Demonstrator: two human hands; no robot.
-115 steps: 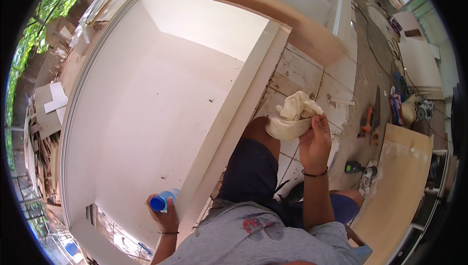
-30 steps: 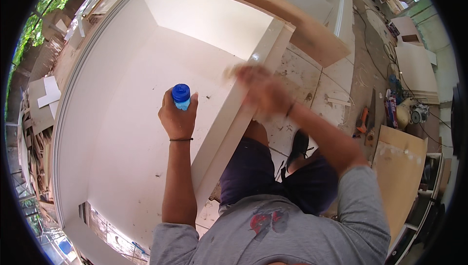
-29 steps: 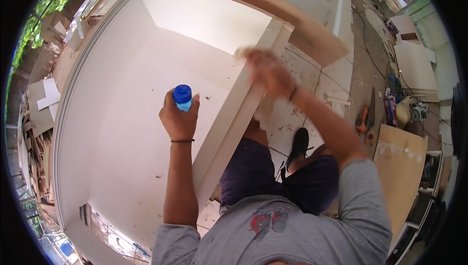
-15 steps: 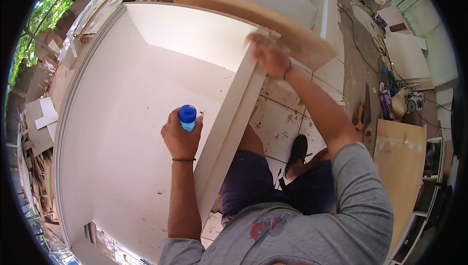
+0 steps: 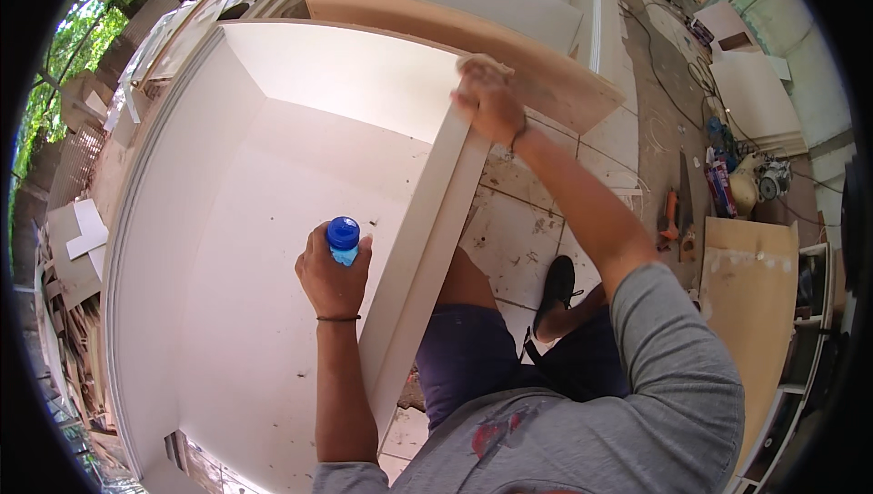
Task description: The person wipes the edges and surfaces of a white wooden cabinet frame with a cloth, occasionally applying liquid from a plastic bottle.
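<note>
The person's left hand (image 5: 335, 278) curls around a blue-capped bottle (image 5: 344, 235) over the inside of a white cabinet (image 5: 241, 276), while the right hand (image 5: 489, 105), blurred, bunches a pale cloth (image 5: 492, 61) at its far corner.

The bare left hand (image 5: 334, 274) curls thumb and fingers into a grip, its forearm (image 5: 344, 376) pointing nearly straight ahead. The bare right hand (image 5: 488, 105) (slightly blurred at the fingers) reaches farther out, back upward, its arm (image 5: 591, 203) slanting leftward.
</note>
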